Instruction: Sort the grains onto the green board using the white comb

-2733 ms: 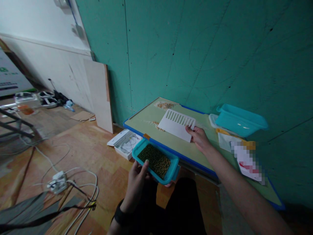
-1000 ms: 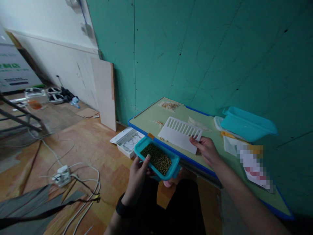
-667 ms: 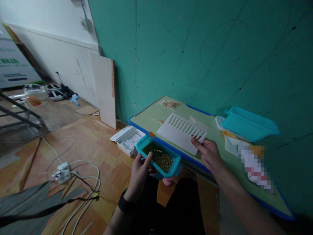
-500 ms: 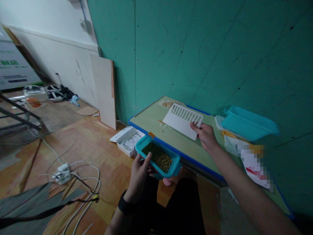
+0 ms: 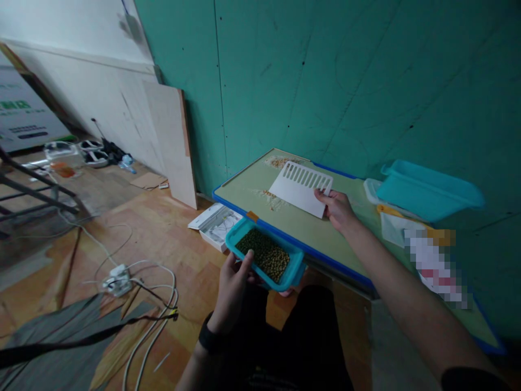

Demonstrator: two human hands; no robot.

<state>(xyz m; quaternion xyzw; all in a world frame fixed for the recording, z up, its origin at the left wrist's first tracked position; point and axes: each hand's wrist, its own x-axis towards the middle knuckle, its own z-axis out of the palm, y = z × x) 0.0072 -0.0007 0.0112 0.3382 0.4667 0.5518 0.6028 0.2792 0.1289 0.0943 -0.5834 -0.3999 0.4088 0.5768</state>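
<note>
My left hand grips the near rim of a teal tray full of green beans, holding it just below the table's blue front edge. My right hand pinches the right corner of a white slotted scraper, which stands tilted on the green tabletop. Small piles of yellowish grain lie beside the scraper's left end, and another grain pile sits at the far corner.
A teal tub rests on a clear lid at the table's right, with white papers beside it. On the wooden floor lie an open white box, a power strip with cables, and a board leaning on the wall.
My right hand has pushed the scraper from the table's front edge back toward the far grain piles. The left hand keeps the tray at the edge.
</note>
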